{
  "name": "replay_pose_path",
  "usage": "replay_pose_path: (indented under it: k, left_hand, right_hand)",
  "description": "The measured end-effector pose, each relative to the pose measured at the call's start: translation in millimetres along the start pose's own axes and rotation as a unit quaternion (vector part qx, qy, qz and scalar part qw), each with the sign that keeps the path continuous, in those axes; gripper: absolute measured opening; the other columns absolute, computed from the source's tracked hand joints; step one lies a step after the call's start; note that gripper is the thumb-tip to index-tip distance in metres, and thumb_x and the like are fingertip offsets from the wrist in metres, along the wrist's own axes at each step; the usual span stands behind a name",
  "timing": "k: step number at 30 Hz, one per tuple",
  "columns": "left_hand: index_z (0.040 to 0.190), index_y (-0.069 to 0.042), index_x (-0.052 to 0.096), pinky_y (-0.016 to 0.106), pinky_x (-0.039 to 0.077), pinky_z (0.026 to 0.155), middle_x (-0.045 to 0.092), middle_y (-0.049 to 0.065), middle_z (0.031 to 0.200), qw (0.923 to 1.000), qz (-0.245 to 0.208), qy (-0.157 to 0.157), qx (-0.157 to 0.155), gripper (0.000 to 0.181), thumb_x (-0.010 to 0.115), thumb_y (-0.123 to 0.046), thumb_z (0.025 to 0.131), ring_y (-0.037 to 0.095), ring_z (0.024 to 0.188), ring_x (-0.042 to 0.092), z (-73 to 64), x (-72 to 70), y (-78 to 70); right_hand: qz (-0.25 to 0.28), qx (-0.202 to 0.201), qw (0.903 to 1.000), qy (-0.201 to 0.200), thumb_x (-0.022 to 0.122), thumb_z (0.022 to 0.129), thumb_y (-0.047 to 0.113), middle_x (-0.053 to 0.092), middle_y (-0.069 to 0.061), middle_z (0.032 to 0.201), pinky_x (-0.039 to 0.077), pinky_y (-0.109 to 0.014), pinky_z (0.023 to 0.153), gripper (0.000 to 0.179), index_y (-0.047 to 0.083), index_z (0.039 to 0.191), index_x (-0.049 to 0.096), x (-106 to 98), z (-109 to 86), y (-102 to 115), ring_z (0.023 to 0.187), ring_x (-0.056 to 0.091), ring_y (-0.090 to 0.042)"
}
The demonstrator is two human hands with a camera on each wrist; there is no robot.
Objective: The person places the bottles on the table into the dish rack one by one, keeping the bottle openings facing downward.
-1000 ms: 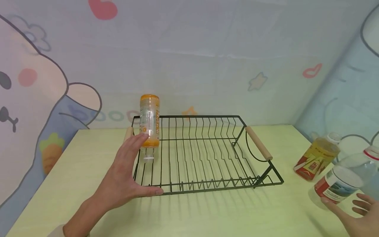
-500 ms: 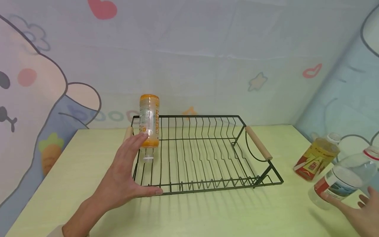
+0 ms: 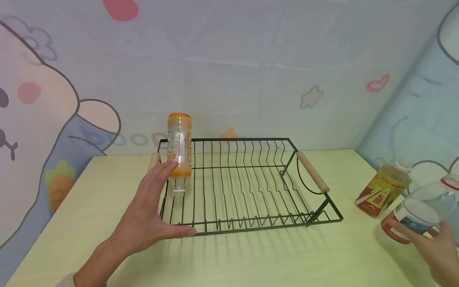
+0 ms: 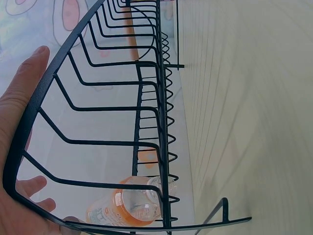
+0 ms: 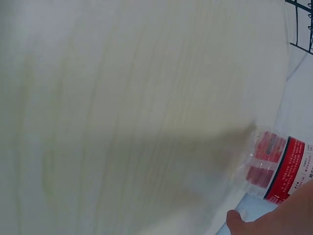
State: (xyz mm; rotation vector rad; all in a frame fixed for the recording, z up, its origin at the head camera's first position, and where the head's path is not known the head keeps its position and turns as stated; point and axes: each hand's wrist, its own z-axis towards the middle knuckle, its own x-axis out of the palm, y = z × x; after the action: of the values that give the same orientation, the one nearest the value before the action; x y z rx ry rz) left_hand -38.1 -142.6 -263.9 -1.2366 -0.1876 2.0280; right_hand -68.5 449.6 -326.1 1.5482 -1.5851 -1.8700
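My left hand [image 3: 150, 211] rests at the front-left corner of a black wire dish rack [image 3: 247, 229], its thumb stretched along the front rail and its fingers spread. Just beyond those fingertips, a clear bottle with orange bands [image 3: 180, 145] stands upside down in the rack, neck lowermost. In the left wrist view the hand lies behind the rack's rim [image 4: 29, 117]. At the far right my right hand [image 3: 435, 247] grips a large clear plastic bottle [image 3: 412, 219] with a red and white label, thumb on the near side. Its far fingers are mostly hidden.
Behind the large bottle stands a smaller bottle with a yellow and red label [image 3: 383, 189]. The rack has wooden handles [image 3: 312, 171] at its ends. A printed cloth [image 3: 229, 71] hangs behind the pale table [image 3: 251, 263].
My right hand has closed round the large bottle, whose lower end has risen slightly. The left hand keeps its place at the rack.
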Motion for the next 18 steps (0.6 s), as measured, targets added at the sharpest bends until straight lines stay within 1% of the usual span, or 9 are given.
replay_pose_path:
  k: [1,4,5,8,10,11,13,15,18]
  left_hand:
    - [0.154,-0.025,0.019,0.064,0.035,0.100,0.024,0.001,0.155,1.0000,0.001,0.000,0.000,0.127,0.089,-0.056,0.052,0.028,0.143,0.017,0.0,0.1,0.3]
    - [0.153,-0.024,0.019,0.064,0.035,0.100,0.024,0.000,0.155,1.0000,0.001,-0.002,0.002,0.127,0.089,-0.056,0.052,0.028,0.143,0.018,-0.2,0.2,0.8]
    - [0.153,-0.024,0.019,0.064,0.035,0.099,0.024,0.000,0.155,1.0000,0.001,-0.003,0.003,0.127,0.089,-0.056,0.052,0.028,0.143,0.018,-0.3,0.1,0.7]
    - [0.154,-0.023,0.019,0.064,0.035,0.099,0.024,0.000,0.155,1.0000,0.000,-0.004,0.006,0.127,0.089,-0.055,0.052,0.028,0.143,0.019,-0.5,-0.1,0.4]
    - [0.154,-0.023,0.019,0.064,0.035,0.099,0.024,0.000,0.155,1.0000,0.001,-0.005,0.008,0.127,0.089,-0.055,0.052,0.028,0.143,0.019,-0.4,-0.3,0.2]
    - [0.154,-0.023,0.020,0.064,0.035,0.099,0.024,0.000,0.155,0.9999,0.001,-0.005,0.009,0.127,0.089,-0.055,0.052,0.028,0.143,0.019,-0.4,-0.3,0.2]
    - [0.154,-0.023,0.020,0.064,0.035,0.100,0.024,0.000,0.155,0.9999,0.001,-0.006,0.010,0.127,0.089,-0.055,0.052,0.028,0.143,0.019,-0.2,-0.3,0.3]
    - [0.154,-0.023,0.020,0.064,0.035,0.099,0.024,0.000,0.155,0.9999,0.000,-0.007,0.012,0.127,0.089,-0.056,0.052,0.028,0.143,0.019,-0.1,0.0,0.2]
    - [0.154,-0.023,0.020,0.064,0.035,0.099,0.025,0.000,0.154,0.9999,-0.001,-0.008,0.014,0.127,0.088,-0.057,0.052,0.028,0.143,0.019,-0.2,0.5,0.5]
  right_hand:
    - [-0.006,-0.009,0.9999,-0.001,0.071,0.084,0.043,0.014,-0.017,0.156,0.030,-0.065,0.102,0.097,0.020,0.155,0.008,0.8,1.8,-1.1,0.142,0.010,-0.045]
    - [-0.017,-0.023,0.9996,0.004,0.072,0.083,0.044,0.027,-0.020,0.147,0.035,-0.062,0.098,0.095,0.020,0.154,0.015,3.5,8.1,-5.8,0.136,0.022,-0.045]
    - [-0.025,-0.023,0.9994,0.005,0.073,0.082,0.045,0.034,-0.019,0.139,0.041,-0.055,0.093,0.089,0.022,0.151,0.022,3.6,9.7,-7.1,0.130,0.029,-0.043]
    - [-0.046,-0.009,0.9988,0.012,0.075,0.080,0.047,0.048,-0.013,0.122,0.049,-0.039,0.078,0.074,0.019,0.138,0.038,3.9,11.0,-8.9,0.106,0.049,-0.029]
    - [-0.053,-0.005,0.9985,0.012,0.077,0.076,0.050,0.049,0.000,0.107,0.046,-0.029,0.065,0.060,0.027,0.121,0.044,3.7,11.1,-10.3,0.089,0.050,-0.017]
    - [-0.055,0.002,0.9984,0.012,0.078,0.075,0.051,0.049,0.003,0.105,0.045,-0.027,0.060,0.057,0.028,0.115,0.045,3.8,11.6,-11.0,0.085,0.048,-0.014]
    - [-0.054,0.006,0.9984,0.012,0.078,0.074,0.052,0.050,0.000,0.109,0.045,-0.028,0.061,0.058,0.029,0.116,0.046,5.3,12.2,-12.0,0.087,0.049,-0.015]
    - [-0.052,0.008,0.9986,0.007,0.078,0.073,0.053,0.045,-0.009,0.122,0.043,-0.029,0.064,0.063,0.033,0.121,0.043,7.4,11.7,-11.0,0.099,0.046,-0.024]
    - [-0.064,0.001,0.9980,0.003,0.076,0.075,0.053,0.035,-0.020,0.139,0.042,-0.035,0.072,0.082,0.021,0.140,0.037,10.3,8.8,-6.7,0.118,0.038,-0.036]
